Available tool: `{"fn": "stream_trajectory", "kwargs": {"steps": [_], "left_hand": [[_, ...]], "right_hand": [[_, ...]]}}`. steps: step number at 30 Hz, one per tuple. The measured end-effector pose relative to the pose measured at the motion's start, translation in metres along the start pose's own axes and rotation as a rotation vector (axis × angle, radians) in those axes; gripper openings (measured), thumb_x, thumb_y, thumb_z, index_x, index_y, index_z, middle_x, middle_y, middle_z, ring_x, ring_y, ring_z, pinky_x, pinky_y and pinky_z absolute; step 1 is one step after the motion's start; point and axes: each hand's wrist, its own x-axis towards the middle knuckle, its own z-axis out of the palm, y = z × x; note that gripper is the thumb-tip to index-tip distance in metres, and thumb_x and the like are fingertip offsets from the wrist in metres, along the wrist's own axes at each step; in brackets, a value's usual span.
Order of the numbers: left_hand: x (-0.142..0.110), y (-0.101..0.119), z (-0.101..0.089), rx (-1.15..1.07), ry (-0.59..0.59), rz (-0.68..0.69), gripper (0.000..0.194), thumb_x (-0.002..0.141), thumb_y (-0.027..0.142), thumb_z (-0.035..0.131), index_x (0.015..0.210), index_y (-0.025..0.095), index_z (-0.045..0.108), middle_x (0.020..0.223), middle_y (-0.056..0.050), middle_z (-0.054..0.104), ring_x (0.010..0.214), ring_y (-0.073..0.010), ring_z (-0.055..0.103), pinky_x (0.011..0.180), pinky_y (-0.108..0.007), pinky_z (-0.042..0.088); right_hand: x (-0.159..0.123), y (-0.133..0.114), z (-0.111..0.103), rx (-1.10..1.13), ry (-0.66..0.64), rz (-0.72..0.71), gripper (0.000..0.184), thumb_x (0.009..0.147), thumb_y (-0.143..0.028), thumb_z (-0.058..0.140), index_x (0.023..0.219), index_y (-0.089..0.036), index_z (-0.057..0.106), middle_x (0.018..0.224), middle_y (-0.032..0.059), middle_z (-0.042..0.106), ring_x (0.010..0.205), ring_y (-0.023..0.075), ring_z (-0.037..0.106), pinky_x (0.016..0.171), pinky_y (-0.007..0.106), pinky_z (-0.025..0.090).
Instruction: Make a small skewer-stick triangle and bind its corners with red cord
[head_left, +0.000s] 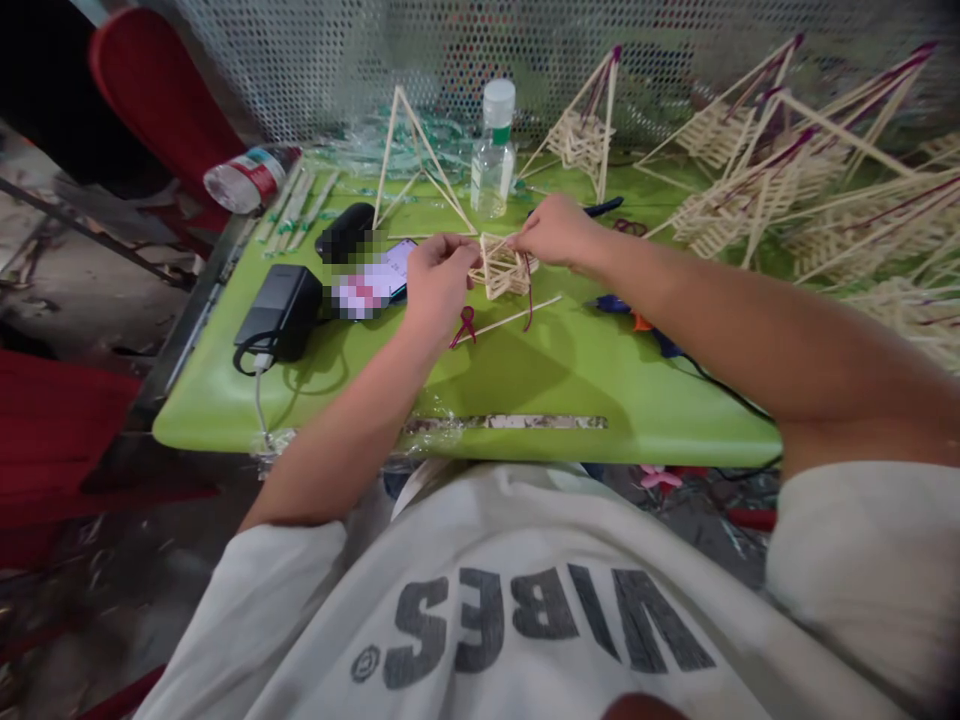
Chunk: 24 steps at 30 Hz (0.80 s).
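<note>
A small stacked frame of thin wooden sticks (504, 268) rests on the green table (525, 385) between my hands. My left hand (437, 280) is closed, pinching the frame's left side. My right hand (556, 232) is closed, pinching its upper right corner. A dark red cord (529, 290) hangs from the frame. A loose stick (517, 317) with a red loop (464, 327) at its end lies just in front.
A phone (373, 283), a black power bank (279, 310) with a white cable and a black case (345, 232) lie to the left. A clear bottle (493, 152) and an open stick pyramid (411, 160) stand behind. Several finished stick pyramids (780, 170) crowd the right. A glue gun (637, 322) lies under my right forearm.
</note>
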Motion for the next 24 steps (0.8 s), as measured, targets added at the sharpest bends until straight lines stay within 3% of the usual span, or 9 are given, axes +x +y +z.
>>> {"fn": "stream_trajectory", "kwargs": {"steps": [5,8,11,18,24], "left_hand": [[-0.001,0.004,-0.003,-0.019,0.015,-0.028,0.021,0.1,0.012,0.073,0.084,0.024,0.069,0.083,-0.003,0.077,0.067,-0.0123,0.066,0.065,-0.026,0.059],[-0.004,0.01,-0.002,-0.034,0.032,-0.057,0.023,0.099,0.009,0.072,0.082,0.024,0.069,0.08,-0.001,0.076,0.064,-0.012,0.062,0.064,-0.027,0.057],[-0.006,0.014,0.0,-0.051,0.047,-0.079,0.028,0.099,0.004,0.069,0.079,0.023,0.069,0.077,-0.001,0.074,0.061,-0.0104,0.058,0.062,-0.026,0.054],[-0.005,0.008,0.002,-0.021,0.066,0.015,0.026,0.1,0.007,0.068,0.08,0.024,0.067,0.078,0.0,0.074,0.063,-0.0109,0.06,0.062,-0.025,0.054],[0.003,-0.009,-0.002,0.061,0.03,0.073,0.019,0.106,0.02,0.069,0.088,0.025,0.068,0.086,-0.003,0.078,0.065,-0.0114,0.063,0.063,-0.026,0.055]], "right_hand": [[0.005,0.0,0.0,-0.083,0.002,-0.03,0.028,0.098,-0.045,0.092,0.095,-0.018,0.09,0.083,0.0141,0.082,0.077,0.0309,0.074,0.08,0.05,0.063],[0.002,-0.002,-0.001,-0.111,-0.002,-0.05,0.029,0.099,-0.048,0.089,0.105,-0.02,0.092,0.081,0.0131,0.082,0.078,0.0323,0.074,0.082,0.052,0.064],[-0.002,-0.005,-0.002,-0.112,0.006,-0.049,0.03,0.101,-0.048,0.088,0.101,-0.018,0.091,0.081,0.0132,0.082,0.076,0.0294,0.073,0.083,0.05,0.063],[-0.005,-0.006,-0.002,-0.133,0.021,-0.044,0.049,0.102,-0.067,0.085,0.095,-0.019,0.089,0.083,0.0141,0.082,0.079,0.0265,0.074,0.086,0.049,0.062],[-0.008,-0.003,-0.004,-0.132,0.02,-0.055,0.033,0.102,-0.051,0.085,0.089,-0.021,0.086,0.084,0.014,0.081,0.076,0.0271,0.07,0.08,0.048,0.06]]}}
